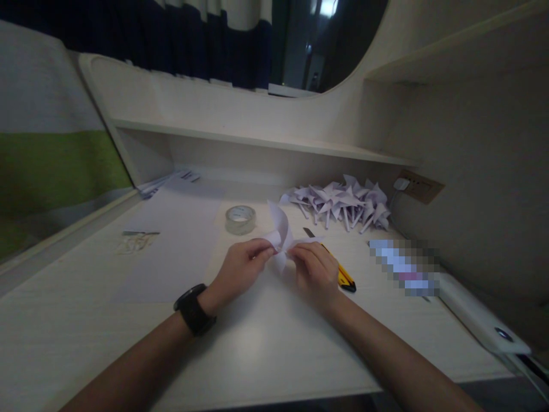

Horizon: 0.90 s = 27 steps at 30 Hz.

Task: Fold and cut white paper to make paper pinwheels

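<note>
Both hands, left hand (240, 266) and right hand (315, 270), pinch a folded white paper pinwheel (279, 237) just above the desk (266, 337), near a tape roll (241, 220) and yellow utility knife (343, 276).

Bare forearms, no sleeves; black wristwatch (194, 309) with wide band on left wrist.

Left hand (241, 264) and right hand (314, 268) close together, fingertips pinched inward; forearms converge, left wrist wears watch
</note>
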Tool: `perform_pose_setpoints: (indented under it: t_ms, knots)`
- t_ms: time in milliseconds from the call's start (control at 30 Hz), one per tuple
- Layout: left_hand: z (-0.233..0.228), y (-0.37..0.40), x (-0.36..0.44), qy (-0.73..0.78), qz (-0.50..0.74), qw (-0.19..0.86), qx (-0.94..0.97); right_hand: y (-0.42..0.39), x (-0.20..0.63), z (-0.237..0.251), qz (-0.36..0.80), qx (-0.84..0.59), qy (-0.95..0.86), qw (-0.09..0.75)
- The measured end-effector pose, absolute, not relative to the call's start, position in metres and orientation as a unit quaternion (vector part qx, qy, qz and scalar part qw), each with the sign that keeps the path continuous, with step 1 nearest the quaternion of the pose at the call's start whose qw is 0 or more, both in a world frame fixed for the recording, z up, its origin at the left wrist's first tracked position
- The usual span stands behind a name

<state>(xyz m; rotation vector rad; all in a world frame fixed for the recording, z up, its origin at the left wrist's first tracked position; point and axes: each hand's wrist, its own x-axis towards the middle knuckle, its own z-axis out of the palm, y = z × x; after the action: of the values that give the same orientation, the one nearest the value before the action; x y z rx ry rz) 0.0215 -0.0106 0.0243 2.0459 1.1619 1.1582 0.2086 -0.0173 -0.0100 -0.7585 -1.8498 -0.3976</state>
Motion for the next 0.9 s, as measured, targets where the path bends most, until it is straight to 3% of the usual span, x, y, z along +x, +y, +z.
perform_pose_setpoints:
  t_ms: [667, 900]
  knots:
    - [0.0225, -0.0098, 0.0183, 0.434, 0.425, 0.311, 0.732, -0.0179, 0.2042, -0.0075, -0.089, -0.337, -0.764, 0.543]
    - [0.0185, -0.0147, 0.0236, 0.468, 0.438, 0.313, 0.702, -0.0171, 0.2051, -0.0114, -0.147, -0.327, -0.780, 0.513]
